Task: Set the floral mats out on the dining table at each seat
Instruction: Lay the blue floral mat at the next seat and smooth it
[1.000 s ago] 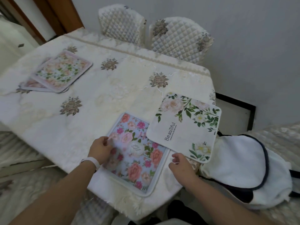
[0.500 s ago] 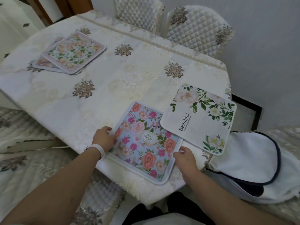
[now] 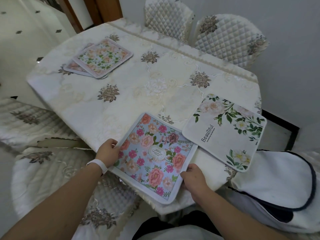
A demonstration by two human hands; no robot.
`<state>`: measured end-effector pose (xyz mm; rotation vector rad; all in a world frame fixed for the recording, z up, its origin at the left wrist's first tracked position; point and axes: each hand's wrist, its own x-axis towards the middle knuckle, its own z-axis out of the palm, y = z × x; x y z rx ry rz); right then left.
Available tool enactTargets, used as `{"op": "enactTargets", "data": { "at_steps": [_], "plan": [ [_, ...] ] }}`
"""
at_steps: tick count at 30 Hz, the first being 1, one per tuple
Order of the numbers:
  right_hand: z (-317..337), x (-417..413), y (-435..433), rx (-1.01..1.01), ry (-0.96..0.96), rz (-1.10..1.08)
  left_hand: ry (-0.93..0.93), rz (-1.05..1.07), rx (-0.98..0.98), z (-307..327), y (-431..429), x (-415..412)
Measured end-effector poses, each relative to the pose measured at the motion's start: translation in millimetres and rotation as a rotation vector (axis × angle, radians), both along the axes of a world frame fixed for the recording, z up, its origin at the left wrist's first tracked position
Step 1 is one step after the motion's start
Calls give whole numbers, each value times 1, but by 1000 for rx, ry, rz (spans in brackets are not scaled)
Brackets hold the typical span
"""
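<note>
Gripped at both side edges, left hand [image 3: 107, 153] and right hand [image 3: 194, 177] each pinching the blue floral mat [image 3: 152, 156]. Overhanging the near table edge [image 3: 173, 207] between the fingers (likely to slide off if released here). Beyond the fingertips: white "Beautiful" mat [image 3: 223, 130]; farther, stacked mats [image 3: 98, 59].

The middle of the cream embroidered cloth-covered table [image 3: 121, 104] lies bare, wide enough for a hand to cross. A stack of pale floral square mats [image 3: 102, 58] blocks the far left corner; the white mat printed with green leaves [image 3: 223, 130] fills the right edge; two quilted cream chairs [image 3: 228, 38] crowd the far side.
</note>
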<state>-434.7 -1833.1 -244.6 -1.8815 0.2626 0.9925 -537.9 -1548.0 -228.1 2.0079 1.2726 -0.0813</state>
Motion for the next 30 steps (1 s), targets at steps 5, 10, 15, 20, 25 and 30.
{"op": "enactTargets", "data": {
  "at_steps": [5,10,15,20,25,30],
  "plan": [
    [11,-1,4,15,-62,190,-46,147,-6,6,-11,-32],
    [19,5,5,50,-113,357,-66,263,7,23,-30,-54],
    [21,18,10,86,-158,438,-100,377,50,38,-50,-70],
    [26,23,9,122,-142,412,-121,413,58,50,-58,-73],
    [23,25,15,124,-139,354,-148,401,29,48,-45,-67],
    [17,17,34,92,-159,254,-202,334,-51,38,-13,-61]
  ]
}}
